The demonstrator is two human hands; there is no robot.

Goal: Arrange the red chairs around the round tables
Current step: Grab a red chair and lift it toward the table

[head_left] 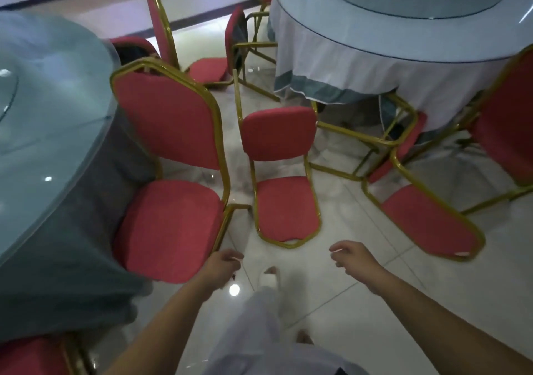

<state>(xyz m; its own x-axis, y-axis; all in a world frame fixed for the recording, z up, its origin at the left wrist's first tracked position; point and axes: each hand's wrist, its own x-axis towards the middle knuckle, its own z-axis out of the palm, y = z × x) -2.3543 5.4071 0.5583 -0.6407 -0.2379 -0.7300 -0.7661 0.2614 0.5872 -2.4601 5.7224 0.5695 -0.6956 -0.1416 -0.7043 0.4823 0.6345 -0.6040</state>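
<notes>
Corner red chair [31, 356] mostly off-frame

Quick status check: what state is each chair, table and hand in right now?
Near chair: upright, seat against cloth of left table.
Middle chair: upright in the aisle, tucked at neither table.
Right chair: untucked, askew to white table.
Left hand: open, by a seat corner, gripping nothing.
Right hand: open, empty, mid-air.
</notes>
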